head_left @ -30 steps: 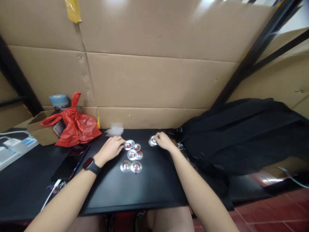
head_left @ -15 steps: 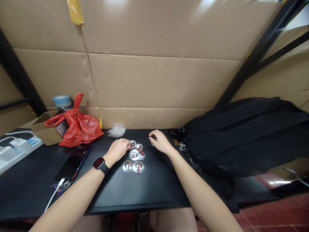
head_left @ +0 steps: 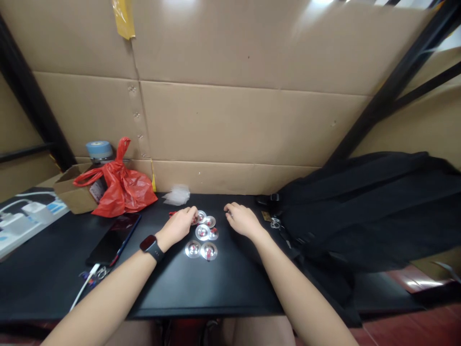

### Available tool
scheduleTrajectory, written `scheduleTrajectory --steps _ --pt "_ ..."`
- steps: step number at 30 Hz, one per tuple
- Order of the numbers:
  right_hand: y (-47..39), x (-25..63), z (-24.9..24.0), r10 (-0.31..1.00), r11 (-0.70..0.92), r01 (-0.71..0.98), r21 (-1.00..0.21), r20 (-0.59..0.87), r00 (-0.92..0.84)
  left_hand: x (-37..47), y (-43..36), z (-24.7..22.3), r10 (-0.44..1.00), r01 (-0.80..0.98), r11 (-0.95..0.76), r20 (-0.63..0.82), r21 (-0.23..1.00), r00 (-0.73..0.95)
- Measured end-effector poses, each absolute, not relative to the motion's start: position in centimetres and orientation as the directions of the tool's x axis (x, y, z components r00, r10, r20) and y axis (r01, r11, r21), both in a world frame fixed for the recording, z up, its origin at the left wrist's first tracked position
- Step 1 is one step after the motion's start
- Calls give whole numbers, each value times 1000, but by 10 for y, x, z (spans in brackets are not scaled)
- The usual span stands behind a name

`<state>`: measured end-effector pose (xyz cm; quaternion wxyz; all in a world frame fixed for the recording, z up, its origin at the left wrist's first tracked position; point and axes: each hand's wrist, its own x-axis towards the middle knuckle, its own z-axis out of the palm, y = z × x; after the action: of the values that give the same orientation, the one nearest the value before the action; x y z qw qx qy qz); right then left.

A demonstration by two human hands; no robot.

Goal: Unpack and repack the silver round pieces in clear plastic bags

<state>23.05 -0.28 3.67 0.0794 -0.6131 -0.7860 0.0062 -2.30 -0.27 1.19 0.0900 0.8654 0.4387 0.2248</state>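
Several silvery finger cymbals with domed middles and red cords lie in a loose cluster on the black table, among them a front-left cymbal (head_left: 192,249), a front-right cymbal (head_left: 209,251) and a middle cymbal (head_left: 202,232). My left hand (head_left: 180,223), a black watch on its wrist, is closed at the far-left end of the cluster. Its fingertips grip the edge of a cymbal (head_left: 200,217), and a bit of red cord shows beside the knuckles. To the right of the cluster, my right hand (head_left: 243,220) is closed low over the table. A small shiny bit shows at its fingertips, mostly hidden.
Clear plastic bags (head_left: 177,195) lie against the cardboard wall. At left are a red plastic bag (head_left: 126,190), a cardboard box (head_left: 74,192), a phone (head_left: 113,239) on a white cable and a power strip (head_left: 32,226). A black backpack (head_left: 374,206) fills the right side.
The view has shifted slightly. My right hand's fingers have curled further down toward the table. My left hand stays at the same cymbal, with more red cord showing behind it.
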Motion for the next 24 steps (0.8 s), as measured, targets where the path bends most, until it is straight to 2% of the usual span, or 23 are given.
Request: scheduleTrajectory --steps 4,7,9,11,13,16,19,22,24 --pt "-3 229 34 955 289 949 -124 104 -277 -27 1 12 783 670 -615 422 414 458" --pt "-5 227 34 912 396 891 -223 207 -354 -29 2 17 761 566 -644 507 515 404" --pt "-8 220 34 829 551 754 -358 334 -448 -27 0 20 775 456 -632 523 627 355" --pt "-12 208 33 722 692 542 -476 462 -515 -23 -4 23 800 313 -595 508 740 320" --pt "-17 194 31 645 761 385 -522 552 -528 -16 -9 24 813 179 -554 483 813 325" --pt "-22 179 29 624 779 312 -543 627 -467 -9 -15 26 812 79 -517 459 853 360" --pt "-21 178 28 647 759 292 -581 631 -428 -15 -14 32 796 161 -560 474 813 376" --pt "-14 187 28 664 744 283 -606 622 -415 -41 -3 39 771 420 -634 490 649 406" --pt "-7 197 29 682 731 323 -602 624 -382 -64 8 40 790 546 -610 494 575 363"
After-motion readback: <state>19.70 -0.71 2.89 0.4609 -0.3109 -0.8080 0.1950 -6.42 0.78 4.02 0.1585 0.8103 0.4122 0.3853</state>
